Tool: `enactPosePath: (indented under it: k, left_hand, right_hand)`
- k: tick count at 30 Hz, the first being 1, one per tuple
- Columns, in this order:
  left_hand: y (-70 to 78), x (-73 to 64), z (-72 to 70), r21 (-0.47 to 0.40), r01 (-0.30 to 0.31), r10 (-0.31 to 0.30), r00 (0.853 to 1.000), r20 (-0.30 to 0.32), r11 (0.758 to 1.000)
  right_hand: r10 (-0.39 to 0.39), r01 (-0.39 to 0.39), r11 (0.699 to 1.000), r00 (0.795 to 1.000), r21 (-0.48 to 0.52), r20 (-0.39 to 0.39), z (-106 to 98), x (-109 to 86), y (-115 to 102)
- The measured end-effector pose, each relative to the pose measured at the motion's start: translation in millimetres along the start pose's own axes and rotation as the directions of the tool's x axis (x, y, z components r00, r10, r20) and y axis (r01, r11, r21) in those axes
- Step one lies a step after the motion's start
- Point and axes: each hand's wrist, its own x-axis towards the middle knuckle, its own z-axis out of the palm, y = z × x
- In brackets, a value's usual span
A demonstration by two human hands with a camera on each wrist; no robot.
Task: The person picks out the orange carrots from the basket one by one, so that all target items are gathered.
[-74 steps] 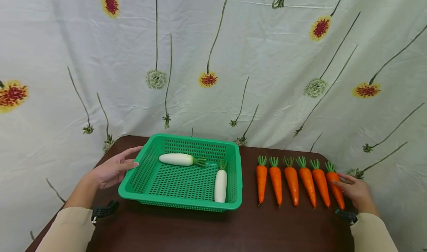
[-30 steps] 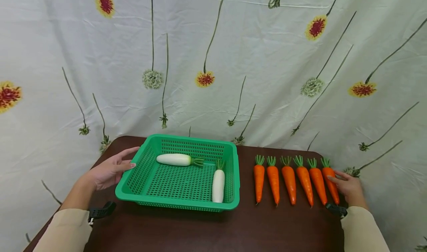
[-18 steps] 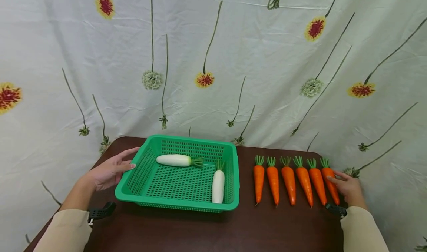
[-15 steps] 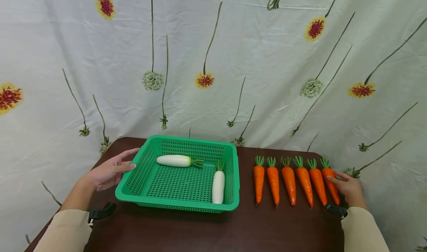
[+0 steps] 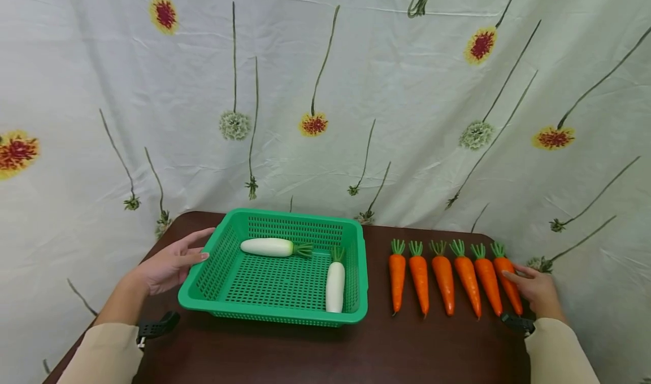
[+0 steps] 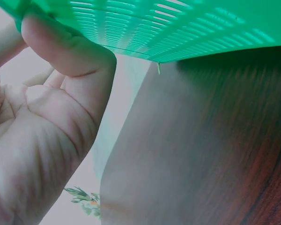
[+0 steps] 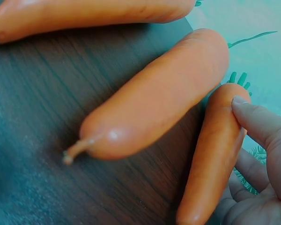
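My left hand [image 5: 170,262] holds the left rim of a green plastic basket [image 5: 274,310], thumb at the rim and fingers on the outer side. In the left wrist view the thumb [image 6: 68,47] meets the basket's edge. Two white radishes with green tops lie inside, one radish [image 5: 267,247] along the back and another radish [image 5: 335,288] along the right side. At the far right, my right hand [image 5: 536,288] pinches the last carrot [image 5: 508,285] of a row. The right wrist view shows the thumb on this carrot near its leafy end, with fingers on its other side.
Several more orange carrots [image 5: 443,282] lie side by side on the dark brown table [image 5: 386,350], leaves pointing away from me. Behind the table hangs a pale cloth [image 5: 305,62] printed with flowers. The table's right edge runs close to my right hand.
The rightmost carrot and my right hand have shifted very slightly left since the earliest frame. My left hand stays at the basket's rim. The head view shifts a little.
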Motion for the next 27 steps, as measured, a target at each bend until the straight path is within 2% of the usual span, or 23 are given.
enactPosePath:
  k: [9, 17, 21, 27]
  left_hand:
    - [1.6, 2.5, 0.0, 0.001, -0.002, 0.002, 1.0, 0.015, 1.0]
    - [3.3, 5.1, 0.0, 0.013, -0.001, 0.001, 1.0, -0.004, 1.0]
    - [3.0, 4.6, 0.4, 0.054, 0.001, 0.001, 0.999, -0.042, 0.999]
    - [-1.0, 1.9, -1.7, 0.196, 0.054, -0.026, 0.99, -0.14, 0.979]
  right_hand:
    - [-0.01, 0.01, 1.0, 1.0, 0.008, 0.01, -3, -1.1, 0]
    - [0.013, -0.013, 1.0, 0.995, 0.002, -0.1, 5, -7.1, -1]
    - [0.0, 0.0, 1.0, 0.986, 0.002, -0.165, 12, -6.7, -4]
    - [-0.068, 0.062, 0.998, 0.964, -0.03, -0.256, 19, -13.2, -19]
